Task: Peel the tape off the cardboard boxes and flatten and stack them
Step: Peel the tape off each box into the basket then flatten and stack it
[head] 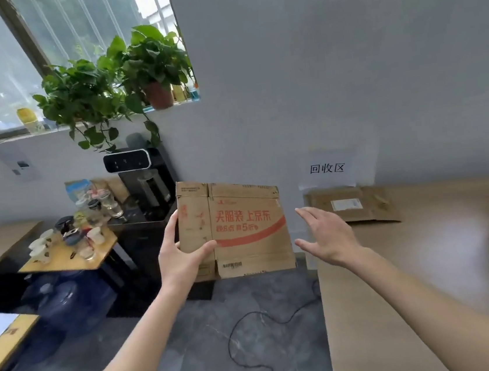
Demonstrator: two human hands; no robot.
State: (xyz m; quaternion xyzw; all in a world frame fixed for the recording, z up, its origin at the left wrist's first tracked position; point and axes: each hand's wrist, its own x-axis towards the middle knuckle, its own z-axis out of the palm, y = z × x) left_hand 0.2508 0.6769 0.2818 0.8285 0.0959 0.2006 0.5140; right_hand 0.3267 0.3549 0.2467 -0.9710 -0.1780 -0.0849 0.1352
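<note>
One flattened box (352, 206) already lies on the tabltop (399, 274) below the wall sign (326, 168), while a second flat box (242, 231), gripped by the left hand (181, 253), hangs left of it, right hand (325, 237) spread empty, and more boxes perhaps wait.

Two potted plants (121, 77) are sitting on the windowsill (78, 125) in the upper left of the frame, vines trailing down the wall. Below them a black water dispenser (142, 178) is standing against the wall. A small yellow table (71, 257), left of centre, is carrying glass jars and white cups. A paper sign (326, 169) is hanging on the wall right of centre. A black cable (254, 336) is lying looped across the grey floor at lower centre.
</note>
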